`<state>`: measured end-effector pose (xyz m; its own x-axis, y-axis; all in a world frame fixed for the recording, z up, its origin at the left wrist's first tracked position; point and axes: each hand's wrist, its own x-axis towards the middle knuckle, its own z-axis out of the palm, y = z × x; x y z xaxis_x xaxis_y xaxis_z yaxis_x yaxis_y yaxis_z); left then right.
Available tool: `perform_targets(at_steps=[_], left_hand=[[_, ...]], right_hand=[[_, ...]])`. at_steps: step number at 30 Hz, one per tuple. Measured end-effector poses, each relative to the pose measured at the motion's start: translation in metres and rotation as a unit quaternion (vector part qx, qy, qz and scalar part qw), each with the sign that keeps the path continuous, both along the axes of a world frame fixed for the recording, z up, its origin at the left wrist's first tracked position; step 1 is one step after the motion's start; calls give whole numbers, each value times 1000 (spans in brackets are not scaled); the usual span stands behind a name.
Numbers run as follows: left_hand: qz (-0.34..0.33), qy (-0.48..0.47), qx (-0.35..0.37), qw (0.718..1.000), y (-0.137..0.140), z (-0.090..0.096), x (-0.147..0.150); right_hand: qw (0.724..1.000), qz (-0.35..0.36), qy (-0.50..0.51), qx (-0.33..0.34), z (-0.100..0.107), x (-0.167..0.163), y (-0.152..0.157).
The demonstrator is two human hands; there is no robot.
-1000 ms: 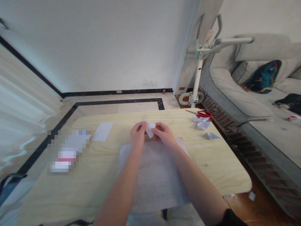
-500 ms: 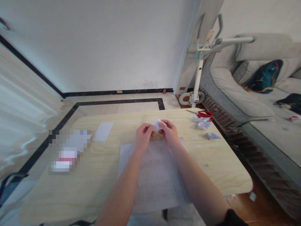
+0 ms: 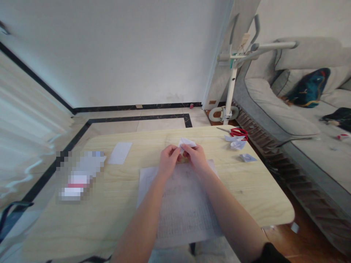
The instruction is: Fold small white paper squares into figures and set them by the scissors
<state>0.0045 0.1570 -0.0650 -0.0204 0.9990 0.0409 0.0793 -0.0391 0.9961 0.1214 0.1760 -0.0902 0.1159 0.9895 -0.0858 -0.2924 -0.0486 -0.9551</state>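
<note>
Head view: a small piece of white paper [image 3: 187,141] is held up over the far half of the pale wooden bench [image 3: 115,204], just past the far edge of a large printed sheet [image 3: 186,204]. It shows slanted edges and a peak, so it looks partly folded; how many creases it has cannot be told at this size. To the right, a folded paper [image 3: 248,157] lies by itself, and near it some creased paper [image 3: 238,145] lies beside and partly against the red-handled scissors [image 3: 238,133]. These seem to be pieces already worked, though whether they are finished shapes or scraps is unclear. On the left, a plain white sheet [image 3: 120,153] lies flat and appears unfolded, next to a blurred-out patch that cannot be made out.

The left hand [image 3: 168,160] has its fingers curled and nearly closed, thumb and fingertips pinching the paper's near left corner. The right hand [image 3: 196,157] grasps the same paper, its thumb laid across the front and the other fingers bent in behind, mostly hidden. The two hands are close together, almost touching at the fingertips, and neither is touching the scissors.
</note>
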Motion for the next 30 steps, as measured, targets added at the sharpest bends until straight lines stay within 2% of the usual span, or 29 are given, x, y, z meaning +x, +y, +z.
perform_targets(at_steps=[9, 30], left_hand=[[-4, 16, 15, 1000, -2, 5, -1], [-25, 13, 19, 999, 0, 1, 1]], right_hand=[[999, 49, -11, 9, 7, -3, -4], [999, 40, -5, -10, 2, -5, -3]])
